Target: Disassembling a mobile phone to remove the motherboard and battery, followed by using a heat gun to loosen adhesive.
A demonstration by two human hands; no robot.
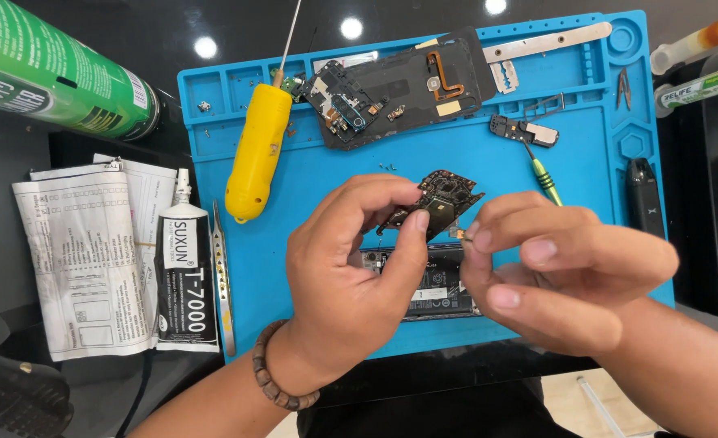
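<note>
My left hand (pixel 351 268) pinches a small dark circuit board (pixel 440 199) between thumb and fingers, holding it above the blue work mat (pixel 310 243). Facing it, my right hand (pixel 553 272) has its fingertips closed on a tiny metal part (pixel 461 234) at the board's lower right edge. Under both hands lies an opened phone body (pixel 436 284), partly hidden. A beaded bracelet sits on my left wrist.
On the mat: a yellow-handled tool (pixel 257 150), a dark phone back cover with parts (pixel 399 85), a small black module (pixel 523 130), a green screwdriver (pixel 545 178), a metal blade (pixel 537 45). Left of it: tweezers (pixel 223 276), a black glue tube (pixel 184 268), folded paper, a green can (pixel 51 69).
</note>
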